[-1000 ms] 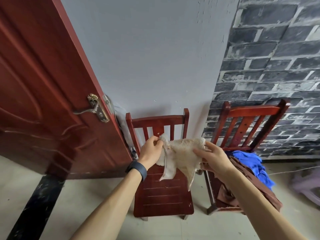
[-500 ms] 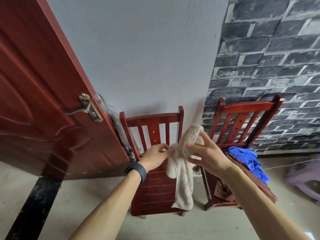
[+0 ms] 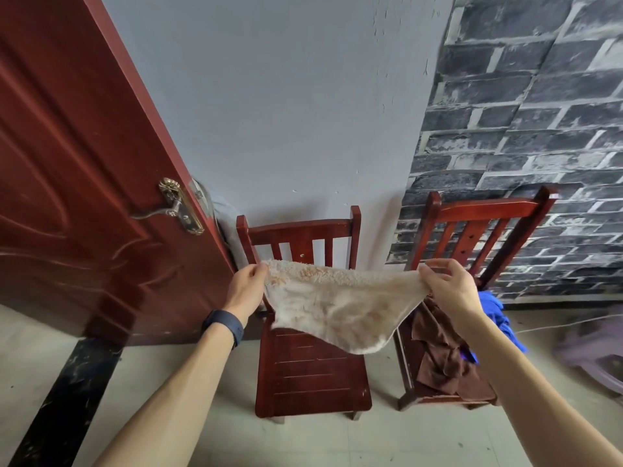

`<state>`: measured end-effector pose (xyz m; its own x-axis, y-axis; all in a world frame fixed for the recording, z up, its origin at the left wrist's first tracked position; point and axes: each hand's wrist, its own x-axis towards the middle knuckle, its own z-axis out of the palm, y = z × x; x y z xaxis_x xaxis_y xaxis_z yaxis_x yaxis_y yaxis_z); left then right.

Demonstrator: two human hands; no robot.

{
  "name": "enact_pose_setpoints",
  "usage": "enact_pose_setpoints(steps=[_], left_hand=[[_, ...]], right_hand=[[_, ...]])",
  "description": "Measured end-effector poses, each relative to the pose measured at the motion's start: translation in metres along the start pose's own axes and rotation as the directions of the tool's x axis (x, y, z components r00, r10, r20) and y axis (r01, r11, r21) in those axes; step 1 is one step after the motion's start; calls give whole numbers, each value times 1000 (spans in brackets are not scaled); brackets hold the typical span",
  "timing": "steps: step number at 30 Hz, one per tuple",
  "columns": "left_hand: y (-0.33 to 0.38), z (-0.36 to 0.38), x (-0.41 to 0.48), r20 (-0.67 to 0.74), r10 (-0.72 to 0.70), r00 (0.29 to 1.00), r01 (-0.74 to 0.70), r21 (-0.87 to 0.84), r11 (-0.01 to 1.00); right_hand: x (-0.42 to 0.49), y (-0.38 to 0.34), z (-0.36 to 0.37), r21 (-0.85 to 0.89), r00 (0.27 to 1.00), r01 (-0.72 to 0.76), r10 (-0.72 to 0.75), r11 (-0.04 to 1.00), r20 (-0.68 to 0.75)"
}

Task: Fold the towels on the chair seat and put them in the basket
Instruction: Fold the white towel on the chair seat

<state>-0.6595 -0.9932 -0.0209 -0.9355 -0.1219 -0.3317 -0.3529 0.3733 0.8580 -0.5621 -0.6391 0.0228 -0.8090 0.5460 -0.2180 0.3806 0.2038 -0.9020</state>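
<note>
Here, two hands stretch one cream towel [image 3: 332,308] above the left of two chairs [image 3: 312,375]: left hand [image 3: 245,288] pinching its 9 o'clock corner, right hand [image 3: 450,287] its 3 o'clock corner. On the right chair [image 3: 485,230] lie two more: brown towel [image 3: 441,352], blue towel [image 3: 495,308].

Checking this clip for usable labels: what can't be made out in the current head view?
- Basket: nowhere in the head view.
- Right chair seat: covered by the brown towel and blue towel, and partly by the right hand; towel count unclear.
- Purple object: blurred, cut off by the right edge.
- Cream towel far side: faces away.
- Grey cloth: mostly behind the door.
</note>
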Motion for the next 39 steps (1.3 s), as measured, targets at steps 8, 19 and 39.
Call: enact_pose_setpoints(steps=[8, 19, 39], left_hand=[[13, -18, -16, -14, -39, 999, 38, -39, 998], [-6, -35, -35, 236, -134, 962, 204, -300, 932], [-140, 0, -88, -29, 59, 998, -9, 829, 560]], right_hand=[[9, 29, 20, -441, 952, 44, 96, 896, 291], [18, 49, 33, 317, 845, -414, 231, 853, 482], [-46, 170, 49, -573, 952, 233, -63, 786, 301]])
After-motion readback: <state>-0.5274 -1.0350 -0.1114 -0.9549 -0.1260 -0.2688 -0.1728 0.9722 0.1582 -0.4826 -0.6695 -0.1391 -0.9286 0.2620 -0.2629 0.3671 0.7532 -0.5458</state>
